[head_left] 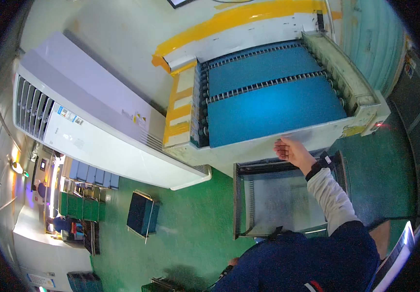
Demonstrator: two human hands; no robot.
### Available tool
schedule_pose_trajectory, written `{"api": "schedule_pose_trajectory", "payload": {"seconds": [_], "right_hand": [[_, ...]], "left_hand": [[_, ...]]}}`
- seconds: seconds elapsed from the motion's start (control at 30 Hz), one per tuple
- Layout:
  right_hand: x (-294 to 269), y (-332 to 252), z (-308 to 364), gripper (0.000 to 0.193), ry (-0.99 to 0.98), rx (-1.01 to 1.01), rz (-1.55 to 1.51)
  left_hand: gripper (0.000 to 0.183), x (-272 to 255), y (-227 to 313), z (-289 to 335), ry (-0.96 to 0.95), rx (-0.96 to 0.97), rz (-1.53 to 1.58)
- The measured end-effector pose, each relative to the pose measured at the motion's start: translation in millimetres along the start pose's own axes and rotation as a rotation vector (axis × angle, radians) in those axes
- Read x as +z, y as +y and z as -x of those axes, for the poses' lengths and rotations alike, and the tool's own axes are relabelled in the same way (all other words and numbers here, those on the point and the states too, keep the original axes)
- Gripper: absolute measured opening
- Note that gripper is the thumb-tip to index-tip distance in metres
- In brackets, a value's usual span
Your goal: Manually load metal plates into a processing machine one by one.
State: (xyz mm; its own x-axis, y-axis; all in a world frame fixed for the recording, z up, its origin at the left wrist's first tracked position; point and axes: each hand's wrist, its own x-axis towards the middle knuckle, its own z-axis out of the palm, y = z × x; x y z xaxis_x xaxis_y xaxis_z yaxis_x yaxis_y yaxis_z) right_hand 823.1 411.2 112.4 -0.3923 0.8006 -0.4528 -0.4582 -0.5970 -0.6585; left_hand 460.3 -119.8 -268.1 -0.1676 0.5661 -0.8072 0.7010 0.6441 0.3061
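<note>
My right hand (pixel 290 151), its fingers curled in and nothing visible in them, is at the front wall of a pale roller conveyor (pixel 234 155). I cannot tell whether it touches that wall. On the conveyor's rollers lie two flat blue panels, a nearer panel (pixel 278 111) and a farther panel (pixel 263 70), with a row of small wheels showing between them. Below my right forearm stands a dark-framed rack (pixel 237 204) with a greyish flat inside. Only a small part of my left hand (pixel 233 262) shows low in the picture, beside my body; its fingers are hidden.
A tall white air conditioner (pixel 117 141) stands left of the conveyor. On the green floor is a metal-framed cart (pixel 142 214) with dark panels. Farther left are shelves (pixel 90 173) and a person in dark clothes (pixel 61 224). A dark bin (pixel 84 281) sits lower left.
</note>
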Motion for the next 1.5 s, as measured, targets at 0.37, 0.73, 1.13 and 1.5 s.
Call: {"api": "schedule_pose_trajectory", "payload": {"seconds": [0.37, 0.73, 1.13, 1.5], "right_hand": [[-83, 89, -6, 0.031, 0.246, -0.297, 1.461], [-94, 117, -5, 0.028, 0.258, -0.395, 1.772], [-103, 154, 25, 0.021, 0.229, -0.695, 1.905], [-103, 150, 37, 0.033, 0.186, -0.662, 1.874]], "left_hand": [[0.044, -51, 72, 74, -0.101, -0.141, 0.066], [0.044, -56, 91, 98, -0.087, -0.114, 0.13], [0.042, -18, 55, 95, 0.014, 0.037, 0.008], [0.038, -29, 97, 119, 0.089, -0.11, 0.184]]}}
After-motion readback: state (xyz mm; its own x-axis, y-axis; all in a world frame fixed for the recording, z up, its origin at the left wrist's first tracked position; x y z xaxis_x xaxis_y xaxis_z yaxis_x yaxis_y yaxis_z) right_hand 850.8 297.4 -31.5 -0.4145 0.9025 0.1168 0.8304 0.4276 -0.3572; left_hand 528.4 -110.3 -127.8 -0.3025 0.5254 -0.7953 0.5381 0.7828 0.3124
